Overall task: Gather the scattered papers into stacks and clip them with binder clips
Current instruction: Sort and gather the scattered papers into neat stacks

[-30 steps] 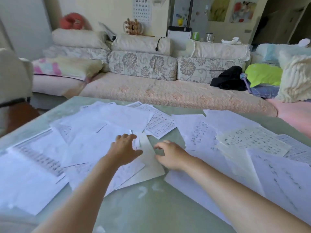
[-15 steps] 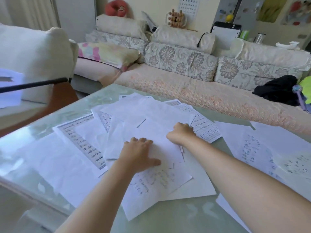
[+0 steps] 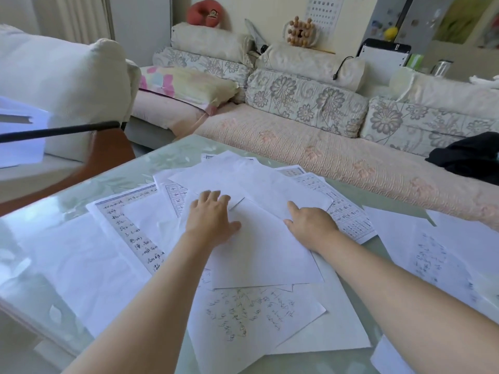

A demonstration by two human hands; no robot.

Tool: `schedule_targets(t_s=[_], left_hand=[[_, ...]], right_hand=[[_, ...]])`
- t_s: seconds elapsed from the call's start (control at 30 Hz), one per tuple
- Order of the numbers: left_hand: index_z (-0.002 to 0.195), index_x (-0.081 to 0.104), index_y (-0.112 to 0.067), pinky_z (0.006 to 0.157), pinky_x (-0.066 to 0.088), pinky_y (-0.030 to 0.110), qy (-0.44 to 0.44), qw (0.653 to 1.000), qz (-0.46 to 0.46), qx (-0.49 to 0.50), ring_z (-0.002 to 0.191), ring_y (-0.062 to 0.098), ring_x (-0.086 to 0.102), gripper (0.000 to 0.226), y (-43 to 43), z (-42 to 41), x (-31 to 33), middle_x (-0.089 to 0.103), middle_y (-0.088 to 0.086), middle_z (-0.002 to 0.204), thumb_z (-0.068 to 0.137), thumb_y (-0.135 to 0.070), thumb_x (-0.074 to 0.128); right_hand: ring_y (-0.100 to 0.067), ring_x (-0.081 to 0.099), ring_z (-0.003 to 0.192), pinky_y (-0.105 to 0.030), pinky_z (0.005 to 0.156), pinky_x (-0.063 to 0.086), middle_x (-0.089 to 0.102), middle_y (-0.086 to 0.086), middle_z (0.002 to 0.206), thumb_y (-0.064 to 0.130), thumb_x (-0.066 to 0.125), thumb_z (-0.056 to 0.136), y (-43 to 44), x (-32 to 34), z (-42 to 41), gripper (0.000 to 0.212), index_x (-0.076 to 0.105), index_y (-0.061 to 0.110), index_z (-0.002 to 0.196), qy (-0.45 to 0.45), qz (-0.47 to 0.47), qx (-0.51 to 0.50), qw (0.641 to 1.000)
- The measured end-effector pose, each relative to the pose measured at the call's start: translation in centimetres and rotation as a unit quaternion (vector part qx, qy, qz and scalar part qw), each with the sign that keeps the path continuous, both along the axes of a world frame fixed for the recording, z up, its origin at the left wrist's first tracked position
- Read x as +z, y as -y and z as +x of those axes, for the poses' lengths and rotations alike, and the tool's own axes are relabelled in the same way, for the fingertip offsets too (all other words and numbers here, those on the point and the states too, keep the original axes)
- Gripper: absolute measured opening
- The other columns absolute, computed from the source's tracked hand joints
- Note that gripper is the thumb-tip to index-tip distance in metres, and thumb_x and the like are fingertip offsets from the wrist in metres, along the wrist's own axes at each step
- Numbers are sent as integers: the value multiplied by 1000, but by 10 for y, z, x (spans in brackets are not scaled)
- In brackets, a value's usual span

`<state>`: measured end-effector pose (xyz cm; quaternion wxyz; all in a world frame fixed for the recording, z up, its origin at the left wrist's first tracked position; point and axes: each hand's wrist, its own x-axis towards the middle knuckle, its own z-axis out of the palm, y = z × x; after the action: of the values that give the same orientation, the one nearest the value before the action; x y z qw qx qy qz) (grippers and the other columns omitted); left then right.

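Many white papers lie scattered and overlapping on a pale green glass table (image 3: 172,157). A blank sheet (image 3: 264,249) lies on top in the middle. My left hand (image 3: 210,220) rests flat on the pile at that sheet's left edge, fingers spread. My right hand (image 3: 310,225) presses on the sheet's right side, its fingers on the edge of another blank sheet (image 3: 278,190) behind. A handwritten sheet (image 3: 248,314) sticks out below. A bordered sheet (image 3: 129,225) with writing lies to the left. More papers (image 3: 437,255) lie at the right. No binder clip is visible.
A long sofa (image 3: 324,157) with floral cushions runs behind the table. A white armchair (image 3: 67,85) stands at the left, with a dark rod (image 3: 59,130) across it. A black garment (image 3: 469,155) lies on the sofa at the right.
My view has swung left and closer to the left part of the table. Both hands have shifted onto the central pile, spread slightly further apart on the top blank sheet.
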<state>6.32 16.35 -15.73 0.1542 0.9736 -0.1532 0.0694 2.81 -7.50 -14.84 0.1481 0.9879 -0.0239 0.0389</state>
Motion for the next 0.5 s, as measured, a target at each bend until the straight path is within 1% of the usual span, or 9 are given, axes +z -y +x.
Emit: schedule_targets(t_s=[0.07, 0.13, 0.17, 0.23, 0.27, 0.3, 0.37, 0.43, 0.5], left_hand=[[145, 37, -24, 115, 19, 38, -14, 1000, 17, 4, 144, 25, 23, 71, 6, 15, -3, 34, 1, 153, 85, -56, 58], [137, 47, -21, 111, 29, 37, -9, 1000, 9, 8, 135, 27, 38, 58, 11, 25, -7, 48, 3, 142, 89, -52, 56], [127, 55, -18, 103, 36, 36, 1, 1000, 4, 10, 126, 28, 48, 46, 13, 28, -8, 57, 4, 131, 91, -46, 55], [107, 63, -12, 81, 43, 34, 36, 999, 33, 23, 107, 30, 57, 23, 18, 27, -6, 65, 7, 110, 93, -28, 54], [99, 63, -10, 72, 42, 33, 47, 996, 66, 30, 98, 30, 59, 15, 20, 24, -4, 66, 10, 103, 90, -17, 54], [94, 62, -8, 66, 38, 32, 47, 994, 95, 35, 90, 30, 58, 12, 22, 20, -2, 66, 12, 98, 85, -7, 54], [90, 61, -6, 63, 34, 31, 40, 991, 122, 37, 86, 30, 58, 17, 24, 15, 1, 64, 14, 95, 77, 2, 54], [89, 61, -6, 63, 37, 32, 39, 992, 119, 33, 90, 30, 60, 17, 24, 17, 2, 65, 14, 96, 77, 3, 54], [93, 63, -7, 71, 46, 34, 42, 996, 67, 30, 99, 31, 58, 13, 23, 23, -1, 65, 12, 100, 82, -9, 55]], right_hand=[[-32, 63, 102, -34, 73, 44, 65, -13, 113, 25, 36, 103, 2, 1, 0, 48, 31, 7, 147, -8, -21, 27, 999], [-33, 63, 100, -34, 73, 45, 65, -13, 109, 13, 41, 96, 8, 5, -1, 46, 37, 9, 142, -7, 6, 28, 1000], [-34, 63, 97, -34, 72, 47, 65, -13, 106, 9, 43, 93, 11, 6, -2, 43, 43, 10, 136, -6, 28, 26, 999], [-35, 60, 83, -36, 66, 50, 61, -10, 86, 7, 46, 90, 17, 9, -5, 21, 57, 12, 107, 28, 88, 17, 996], [-34, 54, 75, -35, 58, 46, 54, -6, 73, 8, 47, 90, 19, 12, -8, 9, 54, 13, 86, 49, 119, 7, 992], [-32, 47, 68, -32, 51, 36, 45, -3, 64, 11, 48, 91, 20, 13, -9, 20, 45, 15, 71, 66, 147, -10, 987], [-28, 37, 63, -30, 48, 22, 36, -1, 57, 17, 48, 92, 21, 16, -13, 34, 31, 15, 62, 83, 189, -33, 978], [-29, 37, 63, -30, 48, 20, 35, -1, 57, 17, 46, 93, 22, 17, -16, 37, 28, 14, 61, 99, 212, -50, 971], [-31, 39, 65, -31, 48, 20, 35, -2, 58, 16, 46, 93, 21, 17, -18, 37, 27, 14, 61, 119, 228, -67, 964]])
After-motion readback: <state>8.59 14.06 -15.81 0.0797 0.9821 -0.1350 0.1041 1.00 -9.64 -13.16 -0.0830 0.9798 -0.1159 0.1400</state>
